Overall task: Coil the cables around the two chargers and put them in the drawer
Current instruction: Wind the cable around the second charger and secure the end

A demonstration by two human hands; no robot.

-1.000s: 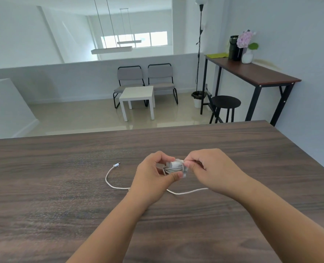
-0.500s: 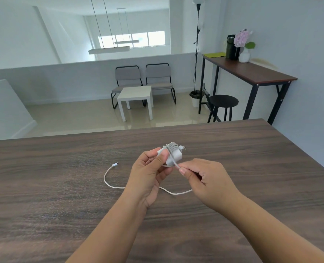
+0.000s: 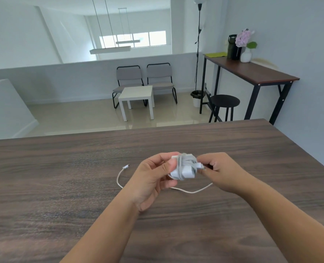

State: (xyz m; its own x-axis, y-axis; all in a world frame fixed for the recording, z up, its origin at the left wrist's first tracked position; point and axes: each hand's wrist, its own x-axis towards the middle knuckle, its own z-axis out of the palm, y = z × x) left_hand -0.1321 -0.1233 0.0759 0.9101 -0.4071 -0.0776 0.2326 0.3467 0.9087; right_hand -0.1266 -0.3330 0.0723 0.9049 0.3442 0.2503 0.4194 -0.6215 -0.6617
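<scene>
A white charger (image 3: 184, 168) with several turns of cable wound around it is held above the dark wooden table (image 3: 62, 186). My left hand (image 3: 151, 179) grips the charger from the left. My right hand (image 3: 221, 171) pinches the white cable (image 3: 191, 191) beside the charger's right side. The loose rest of the cable lies on the table, runs under my left hand and ends in a small connector (image 3: 126, 167) to the left. Only one charger is in view; no drawer is visible.
The table's far edge (image 3: 157, 129) and right edge (image 3: 309, 158) drop to the floor. Beyond stand a white side table (image 3: 136, 95), two chairs, a black stool (image 3: 224, 103) and a tall wooden desk (image 3: 252, 71) against the right wall.
The charger has been turned in my left hand and lowered slightly. My right hand has come up and to the right with the cable, laying another turn. The loose cable on the table is shorter.
</scene>
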